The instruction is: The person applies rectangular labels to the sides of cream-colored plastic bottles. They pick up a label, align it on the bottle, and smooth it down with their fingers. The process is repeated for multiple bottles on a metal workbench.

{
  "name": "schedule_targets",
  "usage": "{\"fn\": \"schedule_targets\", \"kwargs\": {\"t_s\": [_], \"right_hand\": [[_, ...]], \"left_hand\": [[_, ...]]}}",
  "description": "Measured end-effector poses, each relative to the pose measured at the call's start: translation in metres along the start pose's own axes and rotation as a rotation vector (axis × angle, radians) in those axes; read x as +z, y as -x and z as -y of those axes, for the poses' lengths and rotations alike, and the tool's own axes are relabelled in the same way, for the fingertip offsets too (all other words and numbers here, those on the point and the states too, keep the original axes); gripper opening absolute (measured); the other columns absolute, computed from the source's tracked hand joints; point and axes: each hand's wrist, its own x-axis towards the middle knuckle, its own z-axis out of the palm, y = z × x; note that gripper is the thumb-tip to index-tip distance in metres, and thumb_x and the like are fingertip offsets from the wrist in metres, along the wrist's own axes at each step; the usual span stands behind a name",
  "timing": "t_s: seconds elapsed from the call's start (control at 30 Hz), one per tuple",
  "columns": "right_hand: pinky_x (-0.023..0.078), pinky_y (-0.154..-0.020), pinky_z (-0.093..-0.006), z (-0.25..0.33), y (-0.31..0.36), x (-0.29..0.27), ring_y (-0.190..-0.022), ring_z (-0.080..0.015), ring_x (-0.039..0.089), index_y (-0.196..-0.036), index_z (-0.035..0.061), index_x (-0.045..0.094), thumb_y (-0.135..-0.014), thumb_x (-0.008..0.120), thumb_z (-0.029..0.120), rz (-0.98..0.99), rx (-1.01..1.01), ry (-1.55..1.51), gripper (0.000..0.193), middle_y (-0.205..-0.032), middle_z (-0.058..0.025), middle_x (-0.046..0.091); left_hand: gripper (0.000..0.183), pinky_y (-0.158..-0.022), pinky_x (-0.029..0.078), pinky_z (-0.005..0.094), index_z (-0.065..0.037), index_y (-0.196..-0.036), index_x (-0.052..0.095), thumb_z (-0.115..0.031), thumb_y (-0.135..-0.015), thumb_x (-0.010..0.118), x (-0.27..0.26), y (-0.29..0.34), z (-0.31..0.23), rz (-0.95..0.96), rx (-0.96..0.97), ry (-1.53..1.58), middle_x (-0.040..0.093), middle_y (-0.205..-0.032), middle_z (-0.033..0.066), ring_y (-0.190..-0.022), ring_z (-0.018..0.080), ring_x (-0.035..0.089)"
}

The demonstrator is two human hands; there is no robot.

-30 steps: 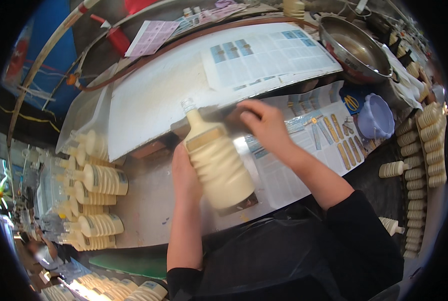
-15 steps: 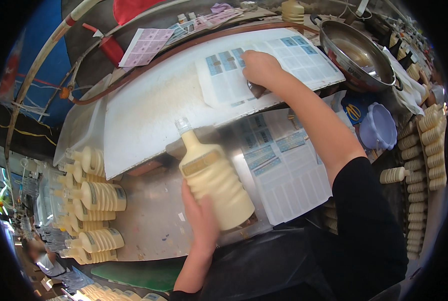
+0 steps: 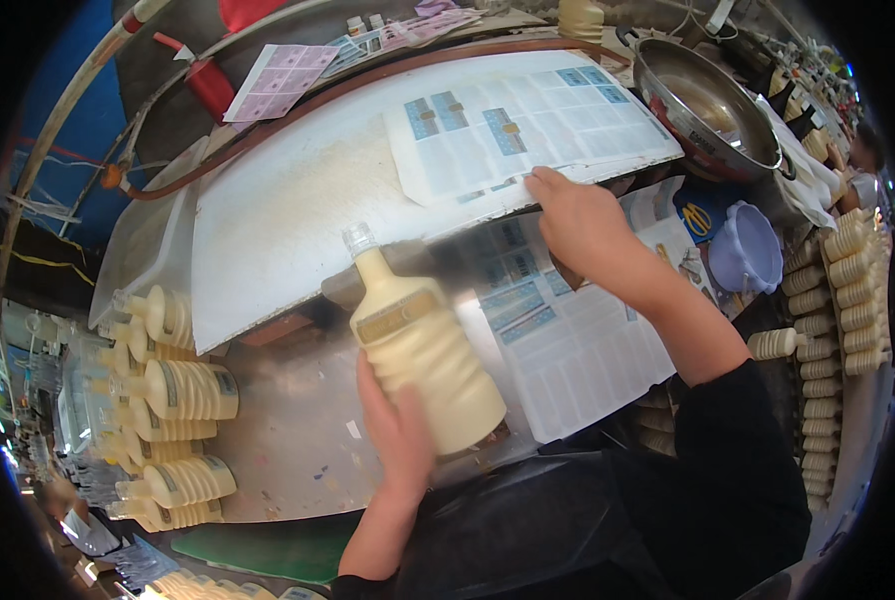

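Note:
A pale-yellow ribbed plastic bottle (image 3: 432, 365) with a clear threaded neck lies tilted on the metal worktop, a gold-brown label across its shoulder. My left hand (image 3: 397, 430), slightly blurred, is wrapped round its lower left side. My right hand (image 3: 592, 228) is at the front edge of the raised white board (image 3: 287, 190), thumb and forefinger pinched. Below its palm a flat, dark, scraper-like tool (image 3: 565, 273) sticks out. Whether the fingertips also hold a label is too small to tell. Behind that hand lies a translucent label sheet (image 3: 447, 160) with a few blue-and-brown labels.
Filled bottles (image 3: 192, 390) are stacked at the left. A second label sheet (image 3: 577, 370) lies on the worktop at right. Farther right are a wide metal pan (image 3: 707, 100), a lavender basin (image 3: 745, 250) and rows of bottles (image 3: 857, 290). Pink printed sheets (image 3: 280, 80) lie at the back.
My right hand has drawn back from the label sheet toward me and to the right. One label from the left group on the sheet is gone. My left hand stays on the bottle.

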Motion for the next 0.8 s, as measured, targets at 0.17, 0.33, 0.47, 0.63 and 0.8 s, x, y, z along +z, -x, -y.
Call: {"fn": "schedule_targets", "kwargs": {"t_s": [0.17,0.33,0.47,0.63,0.8], "right_hand": [[0.055,-0.083,-0.0482,-0.026,-0.071,0.005,-0.097,-0.0384,0.070,-0.109,0.0022,0.068,-0.086,0.057,0.006,0.154,0.054,-0.106,0.026,-0.121,-0.0222,0.069],[0.055,-0.084,-0.0480,-0.016,-0.078,-0.009,-0.099,-0.0373,0.070,-0.103,0.0012,0.068,-0.087,0.057,0.007,0.371,0.299,0.059,0.019,-0.119,-0.0193,0.070],[0.056,-0.085,-0.0466,-0.004,-0.008,-0.012,-0.100,-0.0356,0.071,-0.110,0.0004,0.069,-0.089,0.058,0.006,0.158,0.139,0.058,0.025,-0.120,-0.0171,0.071],[0.057,-0.085,-0.0418,-0.018,0.019,-0.004,-0.101,-0.0343,0.070,-0.118,0.0036,0.068,-0.087,0.068,0.009,-0.133,0.001,-0.152,0.032,-0.124,-0.0150,0.069],[0.058,-0.078,-0.0428,-0.031,0.014,0.006,-0.092,-0.0349,0.071,-0.113,0.0063,0.066,-0.086,0.072,0.011,-0.204,-0.074,-0.049,0.028,-0.114,-0.0114,0.071]], "left_hand": [[0.064,-0.117,0.035,0.0419,0.006,-0.156,0.029,-0.011,-0.098,0.048,0.002,-0.002,0.000,-0.031,0.002,0.034,0.045,-0.150,0.0266,-0.138,0.0362,0.047],[0.066,-0.116,0.036,0.0434,0.005,-0.155,0.032,-0.010,-0.095,0.054,-0.001,0.012,0.005,-0.117,-0.084,0.190,0.045,-0.149,0.0246,-0.137,0.0355,0.047],[0.072,-0.116,0.036,0.0451,0.004,-0.155,0.034,-0.012,-0.090,0.061,-0.014,0.035,0.026,-0.020,0.006,-0.026,0.045,-0.148,0.0241,-0.135,0.0357,0.048],[0.075,-0.116,0.036,0.0462,0.003,-0.156,0.033,-0.015,-0.089,0.063,-0.009,0.043,0.031,-0.023,0.036,0.012,0.045,-0.148,0.0247,-0.136,0.0362,0.047],[0.076,-0.116,0.036,0.0459,0.003,-0.156,0.033,-0.016,-0.090,0.064,-0.008,0.045,0.034,-0.034,0.056,0.032,0.045,-0.149,0.0251,-0.137,0.0364,0.047]]}}
